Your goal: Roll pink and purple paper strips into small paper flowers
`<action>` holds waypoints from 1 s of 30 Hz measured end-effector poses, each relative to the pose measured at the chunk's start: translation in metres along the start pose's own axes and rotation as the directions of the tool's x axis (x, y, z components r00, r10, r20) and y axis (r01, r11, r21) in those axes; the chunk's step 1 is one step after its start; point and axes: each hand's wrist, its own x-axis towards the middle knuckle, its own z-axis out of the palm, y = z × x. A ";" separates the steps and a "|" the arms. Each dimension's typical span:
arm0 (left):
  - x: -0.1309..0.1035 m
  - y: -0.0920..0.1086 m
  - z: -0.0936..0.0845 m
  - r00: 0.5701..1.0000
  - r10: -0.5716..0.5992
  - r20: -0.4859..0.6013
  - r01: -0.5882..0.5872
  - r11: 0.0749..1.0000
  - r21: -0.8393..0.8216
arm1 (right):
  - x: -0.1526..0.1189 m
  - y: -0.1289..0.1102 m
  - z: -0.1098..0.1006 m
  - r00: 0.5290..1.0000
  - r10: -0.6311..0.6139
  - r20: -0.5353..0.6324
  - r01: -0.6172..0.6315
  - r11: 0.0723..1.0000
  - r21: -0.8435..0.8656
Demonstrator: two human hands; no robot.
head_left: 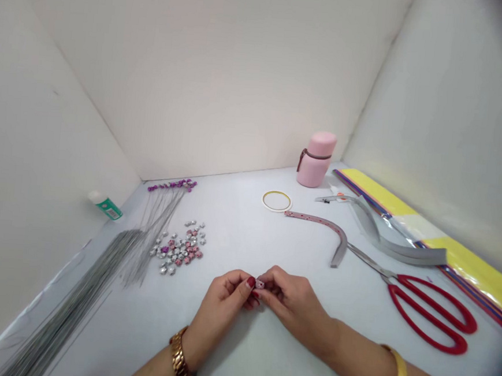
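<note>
Between the fingertips of both hands is a small pink paper star (pixel 259 284), partly hidden by the fingers. My left hand (pixel 230 293) pinches it from the left with thumb and forefinger. From the right, my right hand (pixel 291 295) closes its thumb and fingers on the same star. Left of the hands lies a loose pile of silver, pink and purple paper stars (pixel 181 247). Beyond the hands, a curved bundle of pink-patterned paper strips (pixel 318 220) rests on the table, its tail end grey.
Red-handled scissors (pixel 430 312) lie at the right, beside grey strips (pixel 406 252) and packs of coloured paper (pixel 479 270). Further back are a tape ring (pixel 276 209) and a pink flask (pixel 316 164). Leftward are thin wires (pixel 81 296), purple star-tipped stems (pixel 173 186) and a green-labelled tube (pixel 107 205).
</note>
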 end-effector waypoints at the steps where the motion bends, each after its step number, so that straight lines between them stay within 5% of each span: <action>1: 0.000 -0.001 0.000 1.000 0.001 -0.009 -0.001 1.000 0.008 | 0.000 0.000 0.000 1.000 0.000 0.007 0.000 1.000 0.000; 6: -0.002 0.000 0.001 0.992 0.086 -0.097 -0.073 0.989 0.126 | 0.001 -0.005 -0.001 0.998 -0.015 0.058 0.009 0.996 0.090; 12: -0.004 0.004 0.005 0.987 0.155 -0.051 -0.131 0.939 0.319 | 0.005 -0.006 -0.002 0.993 0.110 0.051 -0.120 0.945 0.305; 22: 0.000 -0.001 0.006 0.995 0.092 -0.033 -0.092 0.996 -0.009 | 0.009 -0.011 0.000 0.953 0.290 0.087 -0.286 0.768 0.573; 30: -0.001 -0.002 0.004 0.993 0.084 -0.086 -0.078 0.995 0.065 | 0.008 -0.001 -0.003 0.980 0.186 0.076 -0.200 0.885 0.420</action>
